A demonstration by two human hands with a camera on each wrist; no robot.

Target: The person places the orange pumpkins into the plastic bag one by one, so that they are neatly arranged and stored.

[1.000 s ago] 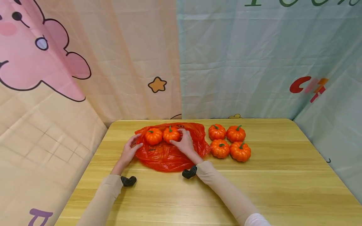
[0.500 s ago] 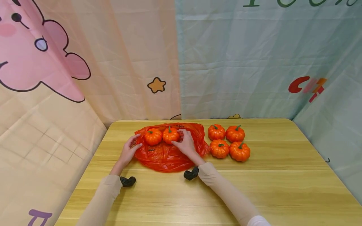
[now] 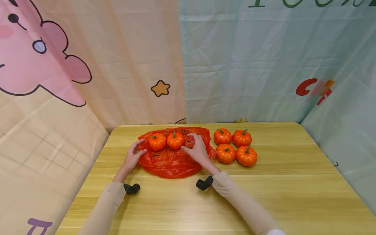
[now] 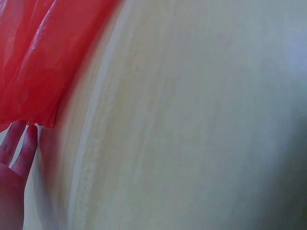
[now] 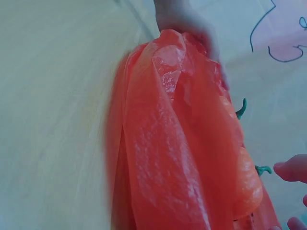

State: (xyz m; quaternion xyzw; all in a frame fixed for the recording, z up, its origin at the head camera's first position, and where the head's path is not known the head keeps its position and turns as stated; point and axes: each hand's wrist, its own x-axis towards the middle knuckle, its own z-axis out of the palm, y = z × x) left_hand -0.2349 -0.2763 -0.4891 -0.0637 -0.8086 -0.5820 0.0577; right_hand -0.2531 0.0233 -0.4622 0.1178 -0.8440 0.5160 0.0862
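A red plastic bag [image 3: 171, 163] lies spread on the table. Two small orange pumpkins with green stems sit on it side by side: a left pumpkin [image 3: 157, 142] and a right pumpkin [image 3: 175, 140]. My left hand [image 3: 132, 157] grips the bag's left end, its thumb and fingers curved around the edge; in the left wrist view two fingers [image 4: 27, 151] meet the bag's rim. Just right of the right pumpkin is my right hand [image 3: 198, 150], fingers spread over the bag and apart from the pumpkin. The right wrist view shows its thumb [image 5: 292, 168] close to a stem.
Several more pumpkins stand in a cluster right of the bag, one of them the front right pumpkin [image 3: 246, 156]. The wooden table [image 3: 279, 195] reaches back to a printed curtain [image 3: 252, 65]. A black device [image 3: 204, 183] sits at the right wrist.
My right hand has let go of the right pumpkin and drawn back to the right, leaving a gap between them. The left hand stays at the bag's left end.
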